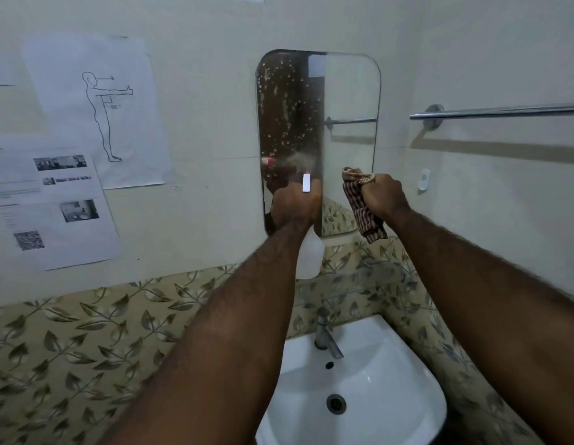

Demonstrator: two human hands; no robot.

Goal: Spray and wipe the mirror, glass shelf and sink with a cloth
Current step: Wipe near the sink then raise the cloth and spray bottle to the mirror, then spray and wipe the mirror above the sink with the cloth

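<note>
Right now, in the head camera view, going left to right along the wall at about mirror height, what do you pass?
Papers taped to the wall → mirror → left hand on the spray bottle → right hand gripping the cloth → small white wall hook → towel bar.

A glass shelf [359, 281] is fixed to the wall below the mirror [349, 101], under both sets of fingers. It is clear, so the leaf-patterned tiles [86, 332] show through it, and its edge is faint and partly blurred. Whether anything lies on it cannot be told. Lower still, beneath the shelf, a white sink [391, 380] hangs from the same wall. A metal tap [325, 335] stands on the sink's back rim, and a round drain [336, 404] sits in the bottom of the basin, with a small overflow hole [329, 365] between them.
</note>
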